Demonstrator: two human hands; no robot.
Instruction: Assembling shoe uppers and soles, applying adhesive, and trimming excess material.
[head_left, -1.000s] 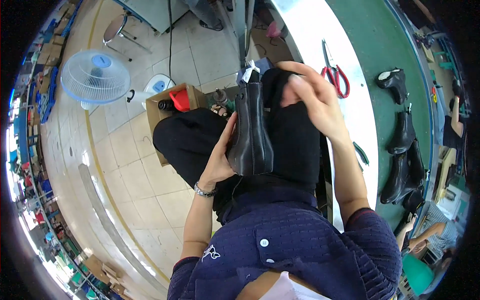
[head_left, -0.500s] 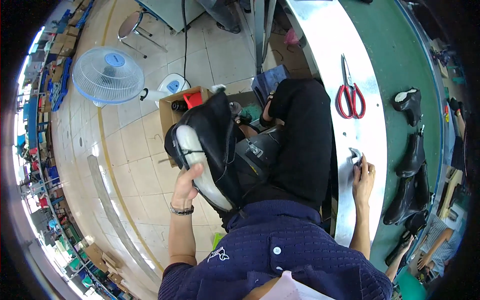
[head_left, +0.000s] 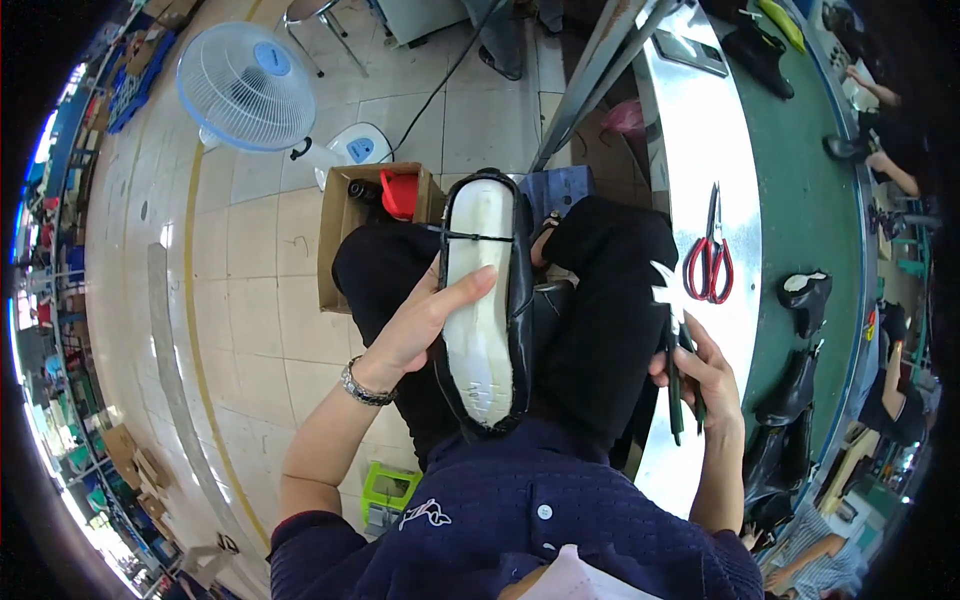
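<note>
A seated worker now steadies a black shoe (head_left: 487, 310) sole-up on the lap, the left hand (head_left: 420, 325) laid flat along its pale sole, grip released; half a second earlier that hand cradled the shoe on its side. The right hand (head_left: 700, 375), grip clenched on a dark pair of pliers (head_left: 678, 380), has lifted off the table (head_left: 700, 190) edge, near red-handled scissors (head_left: 708, 255).

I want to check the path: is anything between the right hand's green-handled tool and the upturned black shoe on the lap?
Nothing visible. The right hand holds the green-handled tool beside the right thigh; the upturned black shoe with its pale insole rests against the left hand.
</note>
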